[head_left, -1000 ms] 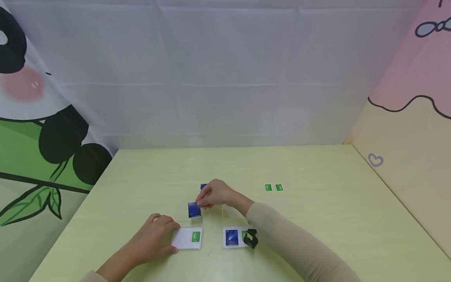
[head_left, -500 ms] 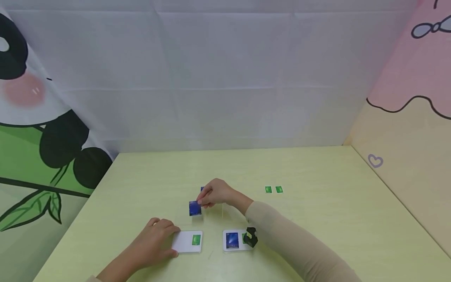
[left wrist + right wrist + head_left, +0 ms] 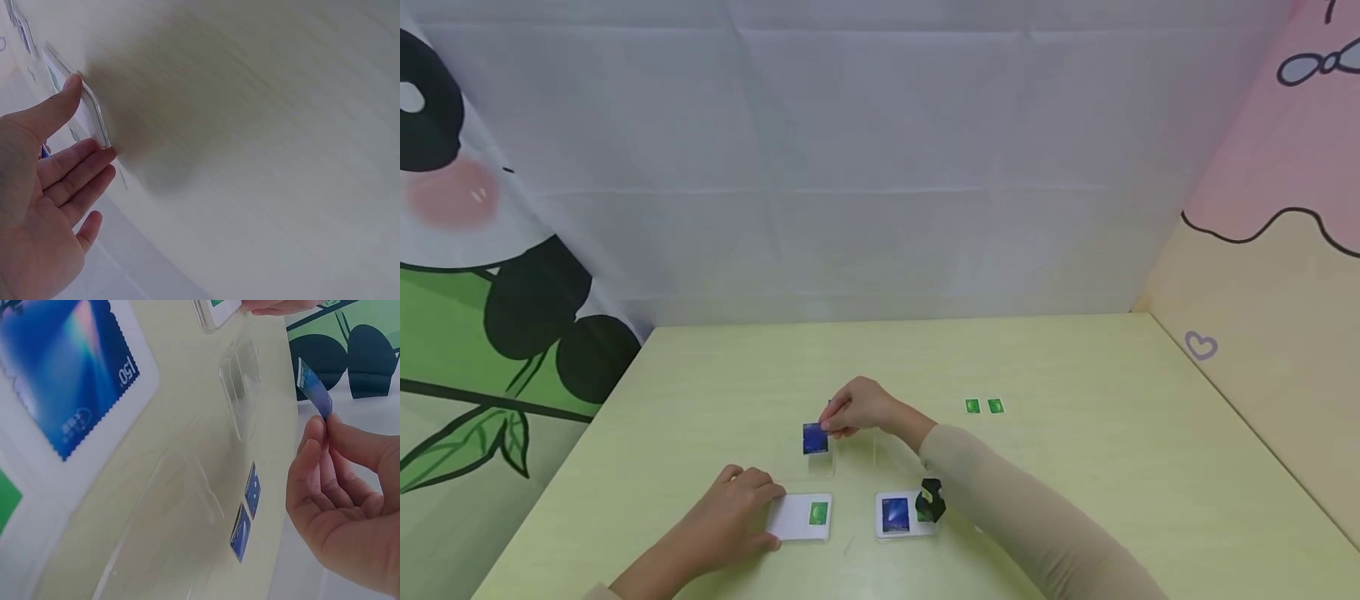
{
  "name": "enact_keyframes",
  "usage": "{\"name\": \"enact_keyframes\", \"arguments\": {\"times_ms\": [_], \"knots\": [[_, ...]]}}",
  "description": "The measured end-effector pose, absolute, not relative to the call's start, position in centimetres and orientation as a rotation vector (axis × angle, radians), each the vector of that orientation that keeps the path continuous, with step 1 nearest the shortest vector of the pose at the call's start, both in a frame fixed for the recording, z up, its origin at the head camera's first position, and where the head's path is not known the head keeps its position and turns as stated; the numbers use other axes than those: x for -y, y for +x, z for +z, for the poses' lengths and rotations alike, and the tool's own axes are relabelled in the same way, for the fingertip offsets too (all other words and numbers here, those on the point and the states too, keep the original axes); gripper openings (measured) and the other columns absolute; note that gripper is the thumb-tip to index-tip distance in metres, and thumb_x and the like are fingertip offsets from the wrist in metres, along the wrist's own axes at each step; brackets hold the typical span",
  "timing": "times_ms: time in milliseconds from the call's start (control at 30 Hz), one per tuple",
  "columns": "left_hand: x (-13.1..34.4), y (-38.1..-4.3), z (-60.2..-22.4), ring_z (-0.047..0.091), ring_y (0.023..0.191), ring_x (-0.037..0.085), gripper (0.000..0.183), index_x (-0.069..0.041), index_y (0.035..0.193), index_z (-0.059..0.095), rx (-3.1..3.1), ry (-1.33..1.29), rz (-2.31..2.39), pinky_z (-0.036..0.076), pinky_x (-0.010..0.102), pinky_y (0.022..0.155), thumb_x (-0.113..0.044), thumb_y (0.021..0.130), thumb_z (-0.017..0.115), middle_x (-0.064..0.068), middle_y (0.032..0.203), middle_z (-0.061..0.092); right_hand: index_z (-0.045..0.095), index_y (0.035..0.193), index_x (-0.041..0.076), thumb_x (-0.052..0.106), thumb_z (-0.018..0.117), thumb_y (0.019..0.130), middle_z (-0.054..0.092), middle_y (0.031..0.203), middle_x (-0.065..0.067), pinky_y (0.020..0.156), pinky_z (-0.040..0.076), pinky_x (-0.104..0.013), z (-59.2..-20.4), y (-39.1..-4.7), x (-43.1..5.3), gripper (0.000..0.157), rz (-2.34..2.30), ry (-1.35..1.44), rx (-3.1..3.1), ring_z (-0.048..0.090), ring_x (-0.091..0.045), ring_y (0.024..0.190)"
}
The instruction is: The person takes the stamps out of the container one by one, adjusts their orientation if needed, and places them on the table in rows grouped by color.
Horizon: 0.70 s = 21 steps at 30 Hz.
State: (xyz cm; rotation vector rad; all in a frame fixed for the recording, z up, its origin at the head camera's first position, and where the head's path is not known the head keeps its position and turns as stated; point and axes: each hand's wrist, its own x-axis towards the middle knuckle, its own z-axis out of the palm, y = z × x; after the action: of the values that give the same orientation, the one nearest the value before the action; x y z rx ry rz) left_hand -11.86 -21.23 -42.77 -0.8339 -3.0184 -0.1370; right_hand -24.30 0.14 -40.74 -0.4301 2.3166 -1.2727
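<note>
The person's right hand has thumb and forefinger pressed together on one edge of the held blue stamp; the other fingers curl in towards the palm, and the stamp hangs tilted in the air above the surface, beyond the white card in the head view. The left hand is clamped on that card, thumb at one edge and fingertips at another; the card lies flat, and a green stamp sits near its right end.

To the right, well apart from the left hand, lies the second card, bearing a large blue stamp and a green one; a black object by the sleeve partly covers the latter in the head view. Two loose green stamps lie side by side farther off; the right wrist view also shows two loose blue stamps on the surface near two clear plastic covers; a pale cloth hangs behind everything, with cartoon-printed panels at either side.
</note>
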Motion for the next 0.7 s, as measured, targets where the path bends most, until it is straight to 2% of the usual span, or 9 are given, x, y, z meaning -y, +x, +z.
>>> {"name": "enact_keyframes", "arguments": {"times_ms": [233,400,700], "knots": [[21.3,-12.0,-43.0,0.059,0.099,0.018,0.052,-0.010,0.105,0.069,3.028,-0.839,-0.114,0.041,0.045,0.091,-0.041,0.066,0.084,0.000,0.102,0.068,0.075,0.087,0.005,0.011,0.073,0.083,0.074,0.081,-0.011,0.074,0.058,-0.034,-40.9,-24.7,-0.1,0.007,-1.289,-0.424,-2.322,0.067,-0.014,0.067],[21.3,-12.1,-43.1,0.059,0.098,0.017,0.052,-0.010,0.105,0.069,2.999,-0.853,-0.097,0.041,0.045,0.090,-0.041,0.066,0.084,0.000,0.101,0.068,0.075,0.087,0.005,0.011,0.073,0.084,0.074,0.081,-0.010,0.071,0.058,-0.032,-41.1,-25.1,0.0,0.007,-1.289,-0.420,-2.321,0.065,-0.010,0.064],[21.5,-12.1,-43.4,0.059,0.097,0.016,0.051,-0.010,0.104,0.069,2.971,-0.862,-0.105,0.041,0.044,0.089,-0.040,0.065,0.085,-0.001,0.100,0.068,0.075,0.088,0.005,0.011,0.071,0.085,0.074,0.082,-0.009,0.070,0.058,-0.030,-41.4,-25.7,0.2,0.007,-1.282,-0.406,-2.333,0.067,-0.013,0.067]]}}
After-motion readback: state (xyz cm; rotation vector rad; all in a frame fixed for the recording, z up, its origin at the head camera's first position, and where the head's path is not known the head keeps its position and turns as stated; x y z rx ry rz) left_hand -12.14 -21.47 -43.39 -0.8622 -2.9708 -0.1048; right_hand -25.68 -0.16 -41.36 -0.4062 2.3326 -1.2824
